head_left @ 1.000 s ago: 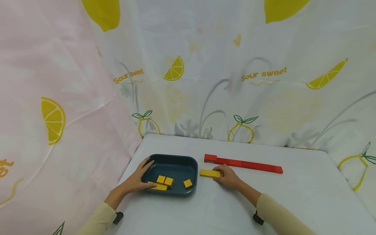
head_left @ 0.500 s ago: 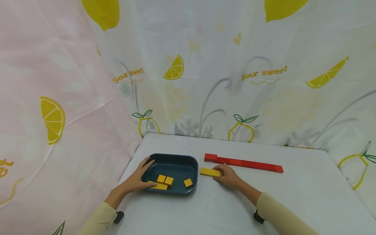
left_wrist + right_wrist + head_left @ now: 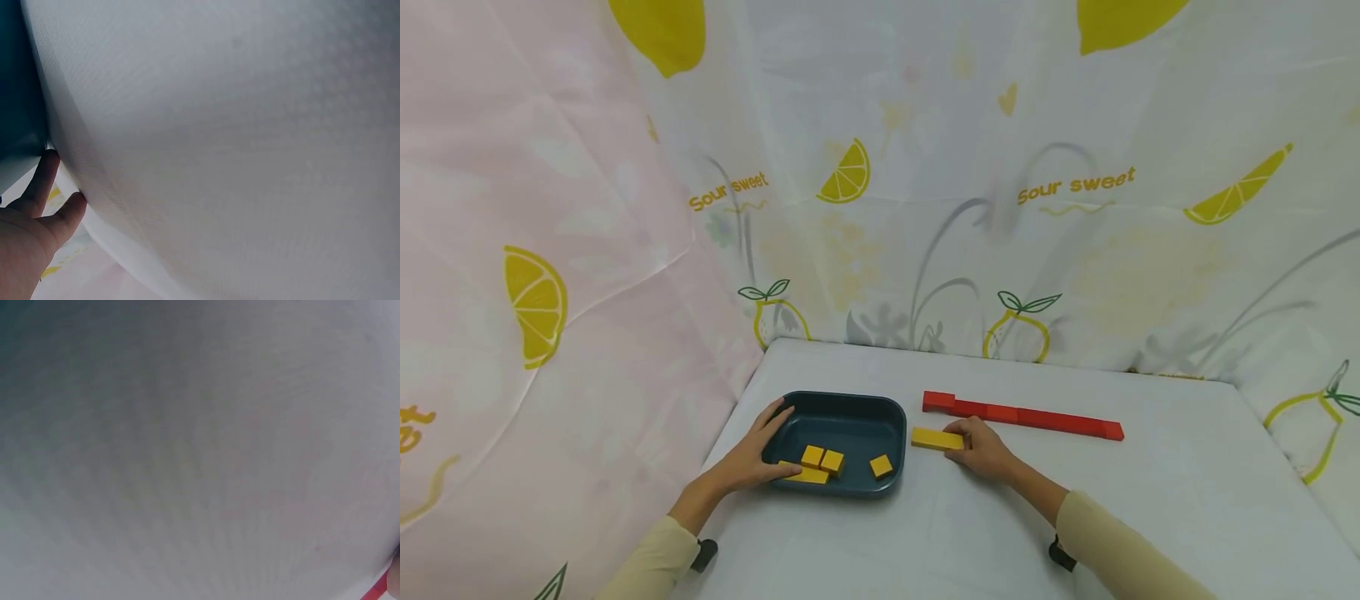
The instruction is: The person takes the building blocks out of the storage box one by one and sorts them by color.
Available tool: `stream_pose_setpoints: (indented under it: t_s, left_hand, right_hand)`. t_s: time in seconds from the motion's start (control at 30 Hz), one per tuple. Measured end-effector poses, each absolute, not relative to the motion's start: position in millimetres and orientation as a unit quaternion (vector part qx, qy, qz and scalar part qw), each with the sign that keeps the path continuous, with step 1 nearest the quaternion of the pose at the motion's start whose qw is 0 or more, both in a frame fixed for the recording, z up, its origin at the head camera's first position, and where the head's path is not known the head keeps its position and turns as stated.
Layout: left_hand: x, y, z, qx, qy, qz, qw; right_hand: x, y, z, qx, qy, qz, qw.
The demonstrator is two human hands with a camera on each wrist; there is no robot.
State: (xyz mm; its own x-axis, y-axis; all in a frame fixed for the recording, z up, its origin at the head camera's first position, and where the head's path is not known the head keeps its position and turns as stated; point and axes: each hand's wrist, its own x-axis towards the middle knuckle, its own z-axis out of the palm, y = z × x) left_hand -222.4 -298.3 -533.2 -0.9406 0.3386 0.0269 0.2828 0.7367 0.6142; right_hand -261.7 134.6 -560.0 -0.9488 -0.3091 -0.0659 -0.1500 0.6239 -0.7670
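Observation:
A long yellow block (image 3: 931, 438) lies on the white table to the right of a dark blue tray (image 3: 847, 403). My right hand (image 3: 987, 452) pinches this block by its right end between thumb and fingers. At the tray's left end my left hand (image 3: 747, 458) holds the rim, its thumb reaching inside over a flat yellow block (image 3: 814, 476). Two yellow cubes (image 3: 832, 463) sit beside that block, and a lone yellow cube (image 3: 881, 467) rests near the tray's right wall. In the left wrist view, two fingers (image 3: 67, 219) extend along the tray's outer side.
Behind my right hand, a row of red blocks (image 3: 1037, 419) runs across the table, with a raised block at its left end. Lemon-printed cloth (image 3: 917, 250) hangs behind the table (image 3: 1000, 542) and along the left side.

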Motion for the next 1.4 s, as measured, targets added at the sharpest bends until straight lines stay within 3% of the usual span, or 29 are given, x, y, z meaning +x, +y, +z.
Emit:
stream_pose_setpoints:
  t_s: [1.4]
  left_hand:
    - [-222.9,-299.6,-533.3,0.165,0.924,0.342,0.041]
  right_hand:
    - [-260.6,132.1,-559.3,-0.126,0.904,-0.400,0.088]
